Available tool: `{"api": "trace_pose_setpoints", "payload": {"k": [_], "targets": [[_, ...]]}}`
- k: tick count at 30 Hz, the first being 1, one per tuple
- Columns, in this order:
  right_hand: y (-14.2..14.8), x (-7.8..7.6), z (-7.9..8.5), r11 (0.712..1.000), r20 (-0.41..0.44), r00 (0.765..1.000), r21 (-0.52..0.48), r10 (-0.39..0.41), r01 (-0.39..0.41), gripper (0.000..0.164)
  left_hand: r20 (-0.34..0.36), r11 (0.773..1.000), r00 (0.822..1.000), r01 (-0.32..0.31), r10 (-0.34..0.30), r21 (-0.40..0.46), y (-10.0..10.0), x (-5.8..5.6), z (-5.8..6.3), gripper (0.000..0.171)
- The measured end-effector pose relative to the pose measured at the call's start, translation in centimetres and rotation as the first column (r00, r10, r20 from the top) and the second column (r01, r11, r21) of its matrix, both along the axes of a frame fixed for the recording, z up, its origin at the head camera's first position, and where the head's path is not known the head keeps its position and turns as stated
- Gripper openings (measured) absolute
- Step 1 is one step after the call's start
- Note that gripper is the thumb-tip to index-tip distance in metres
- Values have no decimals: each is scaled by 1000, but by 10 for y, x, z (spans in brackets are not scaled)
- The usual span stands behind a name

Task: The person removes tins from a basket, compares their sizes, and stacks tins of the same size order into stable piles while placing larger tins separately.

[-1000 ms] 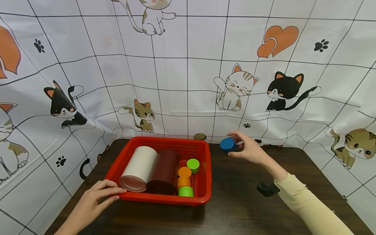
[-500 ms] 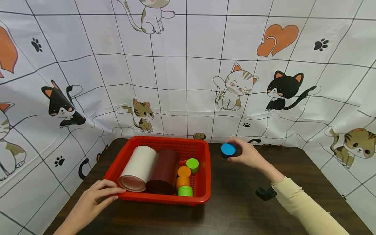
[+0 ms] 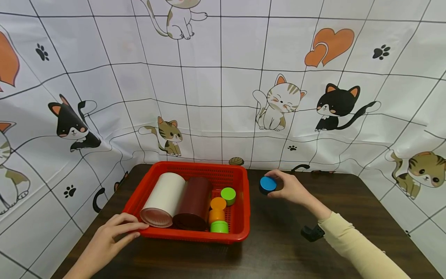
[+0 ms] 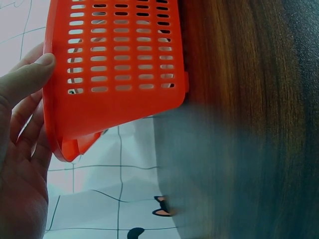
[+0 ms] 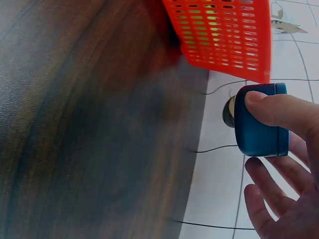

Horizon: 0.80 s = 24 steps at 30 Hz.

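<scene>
A small blue round lidded jar (image 3: 268, 183) is pinched between the thumb and fingers of my right hand (image 3: 290, 188), just right of the red basket (image 3: 249, 217). In the right wrist view the jar (image 5: 261, 122) is held off the table, with the thumb on its side and some fingers spread away from it. At the basket's front left corner, my left hand (image 3: 110, 237) grips the rim, with the thumb (image 4: 45, 60) on the outer side in the left wrist view. Inside the basket lie a white cylinder (image 3: 165, 197) and a dark brown cylinder (image 3: 195, 201).
Along the basket's right side sit a green-lidded jar (image 3: 228, 195), orange jars (image 3: 218, 203) and another green jar (image 3: 219, 227). The dark wooden table (image 3: 278, 248) runs back to a cat-print sheet (image 3: 240, 108). A black device (image 3: 312, 233) sits at the right wrist.
My right hand has lowered and come slightly nearer with the blue jar, whose lid now faces up more. The left hand keeps its place on the basket rim.
</scene>
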State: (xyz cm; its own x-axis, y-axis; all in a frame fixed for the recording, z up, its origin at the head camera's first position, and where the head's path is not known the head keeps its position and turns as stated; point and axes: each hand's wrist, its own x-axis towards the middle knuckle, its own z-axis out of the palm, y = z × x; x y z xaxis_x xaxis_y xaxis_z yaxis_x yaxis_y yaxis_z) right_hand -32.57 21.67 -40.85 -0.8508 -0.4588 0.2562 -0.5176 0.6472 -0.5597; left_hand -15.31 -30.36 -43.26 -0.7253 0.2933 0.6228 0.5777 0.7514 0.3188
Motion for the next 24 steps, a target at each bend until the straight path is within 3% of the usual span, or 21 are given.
{"api": "trace_pose_setpoints", "payload": {"k": [24], "targets": [[-3, 6, -37, 993, 113, 990, 78, 80, -89, 56, -4, 1000, 1000, 8, -8, -9, 1, 0, 2, 54]]}}
